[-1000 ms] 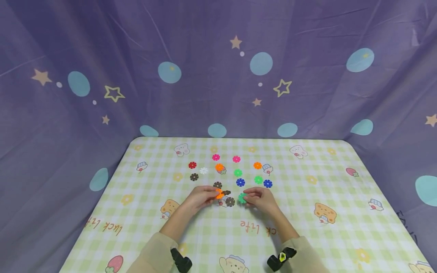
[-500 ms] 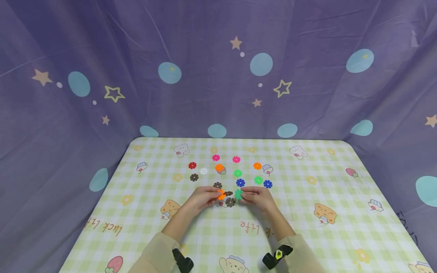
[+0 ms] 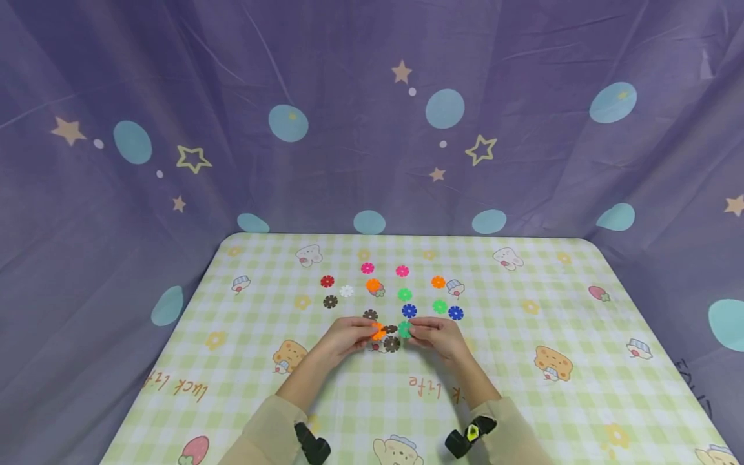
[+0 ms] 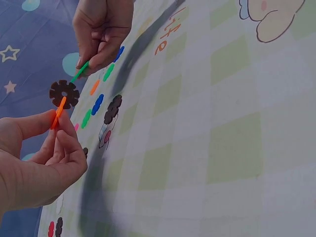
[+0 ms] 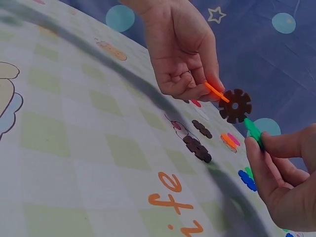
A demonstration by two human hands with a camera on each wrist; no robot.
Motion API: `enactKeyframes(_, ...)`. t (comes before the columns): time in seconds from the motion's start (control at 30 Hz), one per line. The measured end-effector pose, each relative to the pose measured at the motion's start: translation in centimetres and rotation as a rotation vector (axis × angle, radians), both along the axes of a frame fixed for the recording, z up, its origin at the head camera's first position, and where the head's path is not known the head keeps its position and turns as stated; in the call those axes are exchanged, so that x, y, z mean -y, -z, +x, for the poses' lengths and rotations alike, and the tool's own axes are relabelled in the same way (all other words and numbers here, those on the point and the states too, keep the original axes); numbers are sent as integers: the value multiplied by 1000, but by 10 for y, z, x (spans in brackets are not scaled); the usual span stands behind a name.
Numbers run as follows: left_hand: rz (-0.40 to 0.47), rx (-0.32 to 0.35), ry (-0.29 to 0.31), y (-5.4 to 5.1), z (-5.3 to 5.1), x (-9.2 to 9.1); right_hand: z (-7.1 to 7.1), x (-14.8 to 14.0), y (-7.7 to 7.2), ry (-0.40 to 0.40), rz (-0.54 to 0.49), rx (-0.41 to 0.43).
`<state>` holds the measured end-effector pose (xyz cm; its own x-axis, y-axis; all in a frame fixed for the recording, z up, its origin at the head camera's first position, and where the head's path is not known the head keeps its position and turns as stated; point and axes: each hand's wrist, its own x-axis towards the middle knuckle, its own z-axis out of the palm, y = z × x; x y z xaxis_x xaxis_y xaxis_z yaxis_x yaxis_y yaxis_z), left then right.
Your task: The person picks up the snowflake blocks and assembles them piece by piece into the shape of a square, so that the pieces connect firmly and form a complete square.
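My left hand (image 3: 344, 336) pinches an orange notched disc (image 3: 378, 331) between thumb and fingers. A dark brown notched disc (image 5: 241, 104) is slotted onto the orange one, roughly at right angles to it. Between the thumb and fingers of my right hand (image 3: 442, 337) is a green notched disc (image 5: 253, 131). In both wrist views the green disc's edge meets the brown disc's rim; I cannot tell whether it sits in a notch. All three are held above the table. Below them lies another brown disc (image 3: 392, 344).
Loose notched discs lie farther back on the checked tablecloth (image 3: 581, 310): a red disc (image 3: 327, 281), a white disc (image 3: 346, 291), two pink, several blue, green, orange and brown. A purple curtain (image 3: 372, 129) hangs behind the table.
My right hand has moved left with the green disc, up to the brown disc. My left hand has shifted slightly right with the orange and brown discs. The loose discs have stayed put.
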<state>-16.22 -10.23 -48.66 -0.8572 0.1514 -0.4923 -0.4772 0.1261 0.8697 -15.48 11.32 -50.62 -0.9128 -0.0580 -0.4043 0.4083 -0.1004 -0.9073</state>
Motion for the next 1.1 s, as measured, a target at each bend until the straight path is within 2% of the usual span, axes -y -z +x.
enactKeyframes(0.3,14,30,2,-2,-1,-1,1,2,-4,33,14,-6)
enactKeyframes(0.6,-40,-43,25,-6,1,-4,1,3,-6,45,68,-7)
enactKeyframes(0.97,-54,-51,30,-1,0,-5,2,5,-5,79,56,7)
enactKeyframes(1.1,-63,-53,9,-2,-1,-6,3,7,-5,86,49,21)
